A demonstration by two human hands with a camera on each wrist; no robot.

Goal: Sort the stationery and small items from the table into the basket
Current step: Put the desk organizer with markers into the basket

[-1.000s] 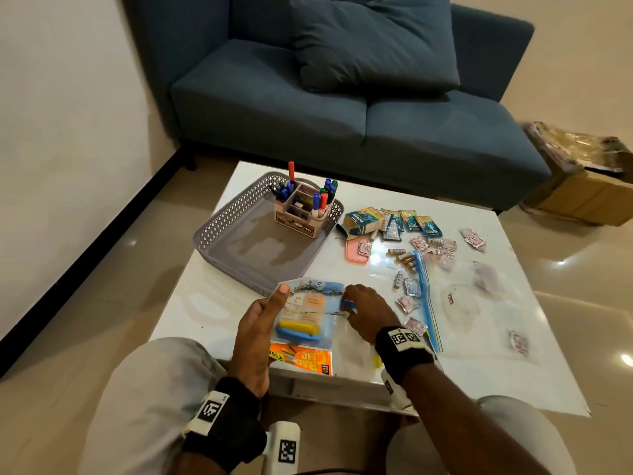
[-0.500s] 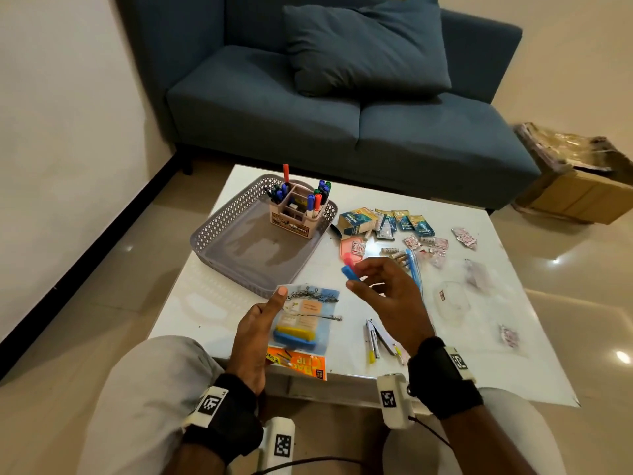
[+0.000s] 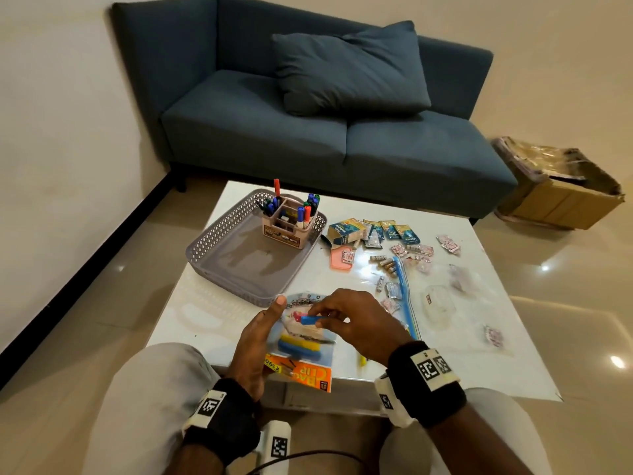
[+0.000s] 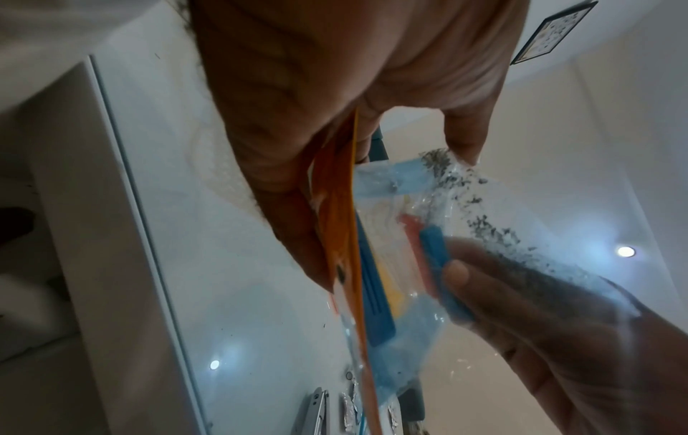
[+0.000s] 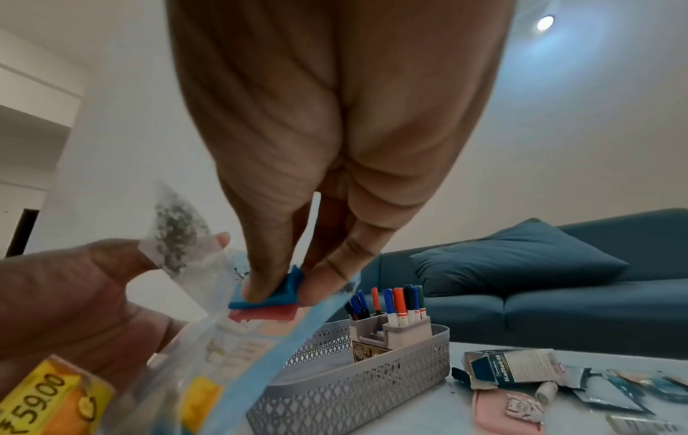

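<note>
My left hand [image 3: 269, 325] holds a clear packet of bag clips [image 3: 310, 353] with an orange header card, thumb along its left edge. The packet [image 4: 394, 265] is lifted off the white table [image 3: 212, 323] near its front edge. My right hand [image 3: 320, 318] pinches a small blue clip [image 3: 310, 319] at the packet's open top. In the right wrist view the blue clip [image 5: 275, 291] sits on a red clip [image 5: 264, 313] between thumb and fingers. The grey perforated basket [image 3: 219, 258] lies at the table's back left, with a pink pen holder [image 3: 289, 224] full of markers inside.
Right of the basket lie a torn blue carton [image 3: 344, 231], several sachets [image 3: 390, 231], a pink lid [image 3: 342, 258], batteries [image 3: 385, 264] and a blue-zip clear bag [image 3: 406, 296]. A blue sofa [image 3: 342, 138] stands behind the table. A cardboard box [image 3: 561, 193] sits on the floor at right.
My right hand lifted the blue and red clips up away from the packet, then brought them back to its open top. My left hand raised the packet off the table.
</note>
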